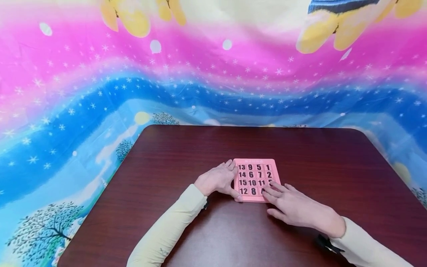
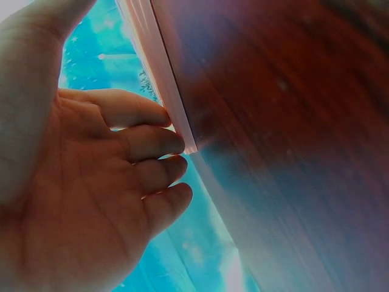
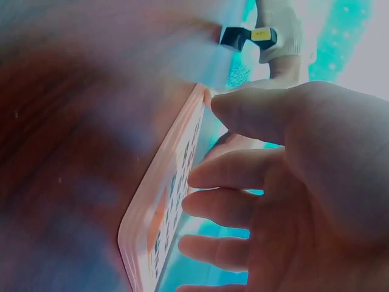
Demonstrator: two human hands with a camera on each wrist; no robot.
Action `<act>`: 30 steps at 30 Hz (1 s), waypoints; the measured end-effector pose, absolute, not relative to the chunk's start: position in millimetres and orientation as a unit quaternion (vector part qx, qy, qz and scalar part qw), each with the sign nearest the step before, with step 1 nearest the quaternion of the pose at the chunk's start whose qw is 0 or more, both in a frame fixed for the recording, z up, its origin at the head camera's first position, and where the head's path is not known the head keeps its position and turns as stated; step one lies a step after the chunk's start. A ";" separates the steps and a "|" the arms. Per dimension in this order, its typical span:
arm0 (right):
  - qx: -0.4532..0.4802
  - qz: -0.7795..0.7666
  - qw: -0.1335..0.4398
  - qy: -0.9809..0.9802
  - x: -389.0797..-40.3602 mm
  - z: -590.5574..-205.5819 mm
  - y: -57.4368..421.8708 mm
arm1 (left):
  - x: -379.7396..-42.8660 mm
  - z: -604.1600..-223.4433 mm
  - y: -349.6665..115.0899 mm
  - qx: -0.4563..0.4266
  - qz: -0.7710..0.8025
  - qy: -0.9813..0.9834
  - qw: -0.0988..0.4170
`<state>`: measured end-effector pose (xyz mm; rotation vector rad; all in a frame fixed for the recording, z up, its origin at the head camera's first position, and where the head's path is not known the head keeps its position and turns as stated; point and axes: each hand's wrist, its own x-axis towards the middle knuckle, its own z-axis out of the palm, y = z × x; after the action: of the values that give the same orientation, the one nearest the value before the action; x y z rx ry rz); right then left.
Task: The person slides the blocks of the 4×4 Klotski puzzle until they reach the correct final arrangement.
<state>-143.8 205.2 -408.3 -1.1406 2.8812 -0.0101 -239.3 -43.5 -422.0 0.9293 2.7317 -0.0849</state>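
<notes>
A pink number sliding puzzle (image 1: 255, 178) with black numerals lies flat on the table, its upper rows showing 13, 9, 5, 1 and 14, 6, 7, 2. My left hand (image 1: 218, 180) holds it by its left side, thumb at the lower left corner. In the left wrist view, fingertips of that hand touch the puzzle's edge (image 2: 167, 79). Over the lower right tiles is my right hand (image 1: 295, 205), fingers extended and hiding part of them. From the right wrist view, an orange patch without a numeral shows near one corner of the puzzle (image 3: 137, 237).
The dark reddish-brown table (image 1: 186, 148) has rounded far corners and a glossy top. Behind and beside it hangs a colourful printed cloth (image 1: 207, 78) with snowflakes and trees. Black straps (image 1: 328, 244) are seen at the wrists, over pale sleeves (image 1: 173, 222).
</notes>
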 end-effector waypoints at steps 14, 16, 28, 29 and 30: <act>-0.390 0.006 0.008 0.921 -141.7 -417.4 201.8 | -237.5 -421.1 -45.1 0.314 -0.027 0.940 0.132; -0.382 0.001 0.013 0.924 -141.9 -417.1 203.1 | -237.6 -420.8 -44.9 0.314 -0.026 0.940 0.132; -0.370 -0.016 0.017 0.929 -142.4 -411.0 217.9 | -238.7 -421.3 -44.9 0.319 -0.031 0.939 0.125; -0.371 -0.016 0.015 0.928 -142.7 -411.2 219.5 | -238.4 -421.2 -45.1 0.318 -0.030 0.939 0.126; -0.371 -0.017 0.014 0.928 -143.1 -411.6 220.9 | -238.3 -421.4 -45.4 0.318 -0.028 0.939 0.126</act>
<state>-143.1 220.9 -411.6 -1.1564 2.8907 -0.0524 -238.3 -45.4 -421.4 0.9255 2.7358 -0.0826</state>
